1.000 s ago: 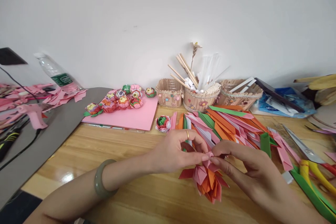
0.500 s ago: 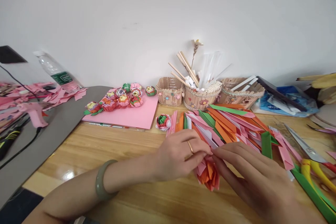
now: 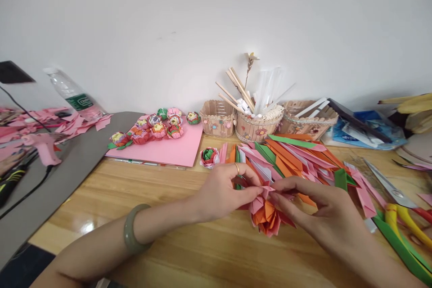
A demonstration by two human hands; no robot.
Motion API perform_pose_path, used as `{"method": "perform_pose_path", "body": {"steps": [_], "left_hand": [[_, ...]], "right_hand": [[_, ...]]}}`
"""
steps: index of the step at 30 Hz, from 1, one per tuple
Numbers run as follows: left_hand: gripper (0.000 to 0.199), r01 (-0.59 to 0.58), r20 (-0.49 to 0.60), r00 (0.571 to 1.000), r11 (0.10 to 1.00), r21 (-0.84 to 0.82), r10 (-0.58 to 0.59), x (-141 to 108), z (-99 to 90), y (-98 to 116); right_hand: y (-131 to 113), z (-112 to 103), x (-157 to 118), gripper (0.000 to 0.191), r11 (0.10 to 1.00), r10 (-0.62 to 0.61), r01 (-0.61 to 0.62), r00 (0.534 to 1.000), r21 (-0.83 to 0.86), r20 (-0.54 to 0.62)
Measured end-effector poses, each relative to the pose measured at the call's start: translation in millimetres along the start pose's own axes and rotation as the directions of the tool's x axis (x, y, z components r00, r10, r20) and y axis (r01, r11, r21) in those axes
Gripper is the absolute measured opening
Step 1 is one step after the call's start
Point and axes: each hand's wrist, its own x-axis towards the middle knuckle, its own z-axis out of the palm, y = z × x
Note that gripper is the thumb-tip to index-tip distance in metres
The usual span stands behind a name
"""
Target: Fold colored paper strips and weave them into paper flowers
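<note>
Between my two hands is a folded paper flower (image 3: 266,217), orange inside with pink outer petals. My left hand (image 3: 232,189), with a ring on it and a bangle at the wrist, pinches a pink petal at the flower's upper edge. Opposite it, my right hand (image 3: 317,202) pinches the same pink paper between thumb and fingers. Just behind lies a heap of folded paper strips (image 3: 286,157) in orange, pink, green and white. A small finished-looking paper flower (image 3: 209,156) with a green centre sits left of that heap.
Several paper flowers (image 3: 158,130) rest on a pink sheet (image 3: 182,148). Behind the strips stand wooden-stick baskets (image 3: 259,128) with sticks and tubes. Scissors (image 3: 398,195) lie at right. A pink glue gun (image 3: 45,148) and plastic bottle (image 3: 76,94) are at left.
The flower has tilted and shifted slightly up, showing more of its orange inside. My right hand has turned, its thumb now visible, and both hands pinch the pink petal.
</note>
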Motion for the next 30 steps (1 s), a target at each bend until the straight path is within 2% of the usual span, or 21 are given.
{"method": "perform_pose_path", "body": {"steps": [5,9,11,13,15,17,19,21,24,26,28,30], "left_hand": [[0.011,-0.028,0.023,0.999,0.999,-0.026,0.029,0,-1.0,0],[0.010,-0.099,0.017,0.995,0.994,0.037,0.098,1,-0.7,-2],[0.009,-0.173,-0.003,0.985,0.978,0.116,0.175,0,-0.3,-5],[0.010,-0.303,0.005,0.951,0.927,0.219,0.310,-1,-0.4,-8],[0.012,-0.440,0.055,0.892,0.836,0.327,0.449,-2,-1.1,-11],[0.015,-0.518,0.111,0.848,0.765,0.383,0.518,-3,-2.4,-13],[0.015,-0.524,0.119,0.847,0.776,0.351,0.518,-2,-3.9,-11],[0.010,-0.469,0.079,0.882,0.856,0.217,0.464,-1,-5.1,-8],[0.013,-0.241,0.043,0.969,0.969,-0.055,0.243,2,-5.4,-3],[0.017,-0.117,0.087,0.988,0.987,-0.108,0.127,3,-4.9,-1],[0.014,-0.131,0.114,0.984,0.989,-0.063,0.137,5,-4.7,-1],[0.011,-0.226,0.070,0.972,0.974,0.000,0.225,5,-5.2,-2]], "right_hand": [[0,1,-1,0.018,1.000,-0.014,0.014,1.000,-0.014,0.010],[1,3,-6,0.009,0.974,-0.200,0.187,0.975,-0.126,-0.098],[1,4,-7,0.009,0.961,-0.247,0.228,0.963,-0.156,-0.111],[1,3,-7,0.008,0.958,-0.251,0.230,0.962,-0.170,-0.112],[2,3,-6,0.008,0.947,-0.283,0.260,0.953,-0.188,-0.110],[2,3,-7,0.011,0.920,-0.354,0.326,0.930,-0.219,-0.102],[2,2,-7,0.013,0.888,-0.415,0.380,0.904,-0.261,-0.097],[1,1,-8,0.015,0.861,-0.454,0.408,0.886,-0.302,-0.097],[1,-1,-8,0.016,0.828,-0.495,0.435,0.864,-0.354,-0.096],[2,-1,-8,0.017,0.809,-0.514,0.454,0.854,-0.374,-0.075],[6,-1,-8,0.020,0.796,-0.523,0.467,0.851,-0.386,-0.050],[8,-2,-8,0.020,0.786,-0.531,0.459,0.844,-0.415,-0.073]]}}
